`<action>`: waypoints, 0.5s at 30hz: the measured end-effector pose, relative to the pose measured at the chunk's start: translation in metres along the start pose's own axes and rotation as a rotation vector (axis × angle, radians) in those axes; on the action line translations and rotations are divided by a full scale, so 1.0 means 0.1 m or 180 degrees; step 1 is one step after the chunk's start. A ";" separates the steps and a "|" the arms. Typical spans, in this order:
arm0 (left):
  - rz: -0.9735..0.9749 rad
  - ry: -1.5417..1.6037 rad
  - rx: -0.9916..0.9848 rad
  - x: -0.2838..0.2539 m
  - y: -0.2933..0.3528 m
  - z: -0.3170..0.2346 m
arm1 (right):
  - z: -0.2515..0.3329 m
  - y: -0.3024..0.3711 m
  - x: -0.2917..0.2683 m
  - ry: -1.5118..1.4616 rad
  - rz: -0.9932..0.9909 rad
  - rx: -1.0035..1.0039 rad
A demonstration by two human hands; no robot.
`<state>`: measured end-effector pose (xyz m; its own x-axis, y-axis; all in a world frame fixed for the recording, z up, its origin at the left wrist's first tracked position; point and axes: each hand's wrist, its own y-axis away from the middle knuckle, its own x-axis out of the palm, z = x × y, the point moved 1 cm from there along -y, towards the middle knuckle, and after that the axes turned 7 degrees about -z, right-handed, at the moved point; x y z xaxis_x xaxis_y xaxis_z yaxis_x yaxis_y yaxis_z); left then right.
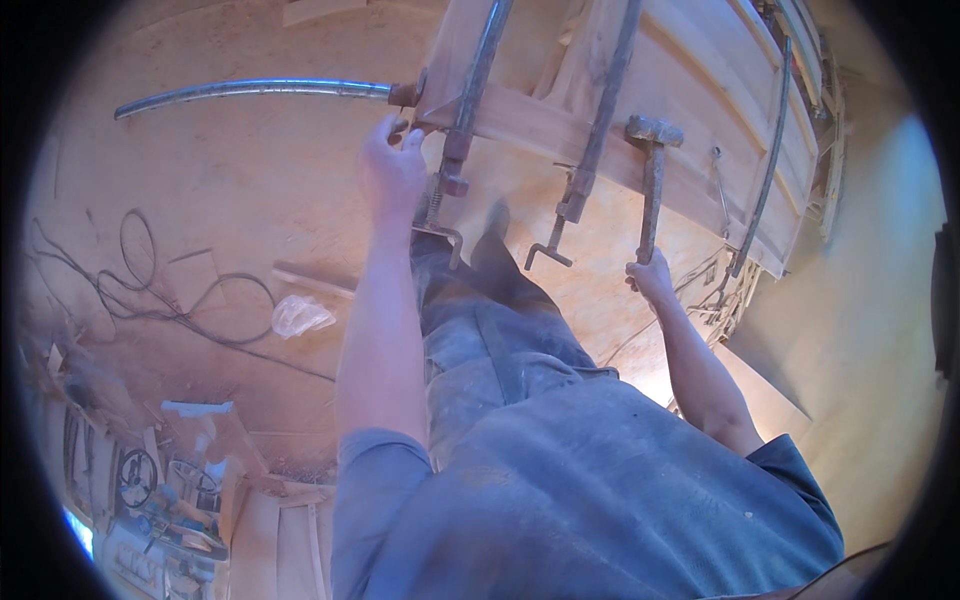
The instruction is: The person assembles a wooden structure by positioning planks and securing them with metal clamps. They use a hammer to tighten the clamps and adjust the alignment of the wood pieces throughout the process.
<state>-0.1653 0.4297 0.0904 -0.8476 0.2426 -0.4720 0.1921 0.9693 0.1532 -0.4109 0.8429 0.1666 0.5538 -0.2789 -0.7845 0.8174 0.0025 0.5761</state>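
My right hand (652, 278) is closed around the lower handle of a hammer (652, 190), held upright with its head over the edge of a wooden frame panel (700, 70). At the panel's near left corner, my left hand (394, 165) has its fingers curled at the jaw end of a bar clamp (270, 88), whose long metal bar sticks out to the left. Its fingertips are partly hidden there. Just right of that hand, a second bar clamp (470, 110) grips the panel edge, its screw handle hanging down. A third bar clamp (600, 110) sits farther right.
Another clamp bar (770, 160) crosses the panel's right part. Loose black cables (180, 310) and a crumpled clear plastic bag (300, 316) lie on the dusty floor to the left. Machinery with handwheels (138, 477) stands at the lower left. Wooden pieces (832, 150) are stacked beyond the panel.
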 end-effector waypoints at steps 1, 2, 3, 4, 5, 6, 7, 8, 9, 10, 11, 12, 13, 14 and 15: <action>0.0090 -0.0001 0.0140 -0.02 -0.08 -0.05 | 0.05 0.04 0.00 -0.0009 0.0086 0.0006; 0.0182 -0.0005 0.0282 -0.02 -0.14 -0.08 | 0.10 0.08 0.01 -0.0020 0.0173 0.0014; 0.0323 0.0043 0.0407 -0.02 -0.23 -0.04 | 0.16 0.10 0.02 -0.0012 0.0224 -0.0030; 0.0463 0.0083 0.0532 -0.04 -0.33 0.06 | 0.23 0.14 0.03 -0.0005 0.0284 -0.0071; 0.0628 0.0123 0.0671 -0.06 -0.41 0.09 | 0.24 0.16 0.05 -0.0015 0.0333 -0.0093; 0.0637 -0.0115 0.1041 -0.09 -0.46 0.11 | 0.24 0.18 0.06 -0.0103 0.0309 -0.0093; 0.0654 -0.0356 0.1425 -0.12 -0.51 0.08 | 0.23 0.18 0.07 -0.0208 0.0283 -0.0083; 0.0670 -0.0601 0.1816 -0.13 -0.54 0.03 | 0.21 0.19 0.09 -0.0321 0.0259 -0.0070; 0.0643 -0.0718 0.1786 -0.14 -0.51 -0.01 | 0.19 0.20 0.09 -0.0259 0.0244 -0.0088; 0.0630 -0.0824 0.1790 -0.12 -0.45 -0.04 | 0.14 0.20 0.08 -0.0226 0.0209 -0.0092; 0.0607 -0.0930 0.1805 -0.12 -0.38 -0.07 | 0.11 0.20 0.07 -0.0203 0.0170 -0.0102; 0.0402 -0.0747 0.1500 -0.14 -0.31 0.05 | 0.11 0.23 0.06 -0.0107 0.0114 -0.0183; 0.0343 -0.0623 0.1099 -0.17 -0.24 0.14 | 0.13 0.26 0.04 -0.0017 0.0021 -0.0263; 0.0248 -0.0492 0.0703 -0.21 -0.18 0.23 | 0.17 0.25 -0.02 0.0079 -0.0071 -0.0359; 0.0331 -0.0462 0.0185 -0.26 -0.04 0.27 | 0.12 0.24 -0.09 0.0162 -0.0332 -0.0531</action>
<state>-0.1313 0.4203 0.0787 -0.7423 0.3405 -0.5771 0.3067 0.9384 0.1593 -0.3982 0.8343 0.1904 0.4687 -0.2370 -0.8509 0.8833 0.1365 0.4485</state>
